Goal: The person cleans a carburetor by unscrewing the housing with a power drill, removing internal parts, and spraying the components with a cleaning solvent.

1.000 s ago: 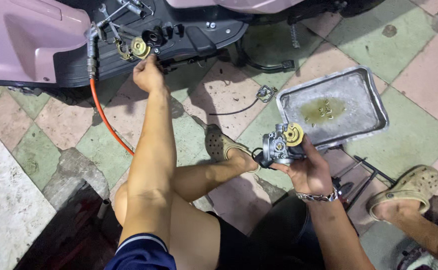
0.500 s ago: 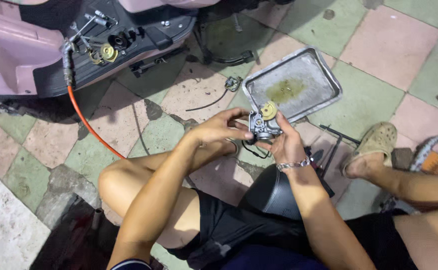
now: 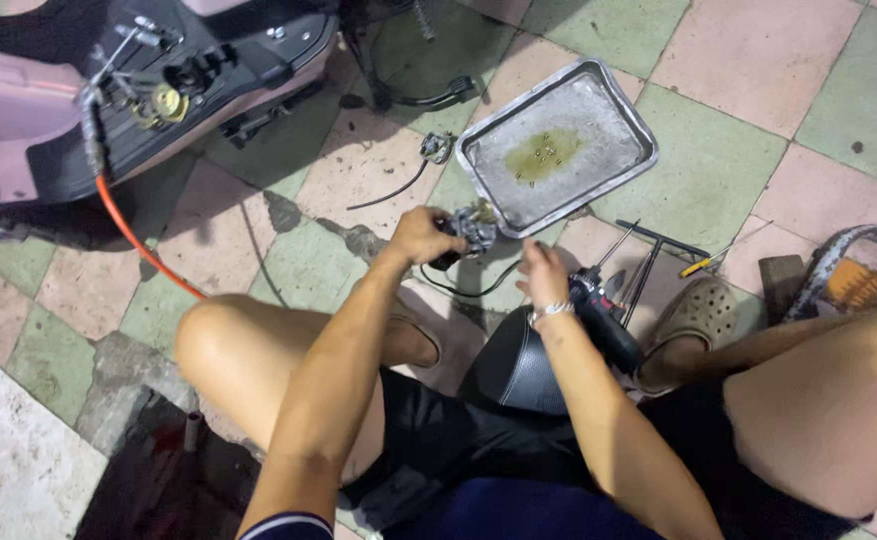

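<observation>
The small grey metal carburettor (image 3: pixel 470 232) sits gripped in the left hand (image 3: pixel 420 236), long axis pointing toward the dented silver metal tray (image 3: pixel 618 118). The right hand (image 3: pixel 544 277) hovers open beside it, empty, above the pink-and-green tiled floor (image 3: pixel 788 70).

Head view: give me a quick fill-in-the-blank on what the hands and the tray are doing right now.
1. The left hand holds a small metal engine part just in front of the ____ tray.
2. The right hand rests beside a dark power ____.
3. An ____ hose runs from the scooter across the tiles.

Missing words: metal; drill; orange
</observation>
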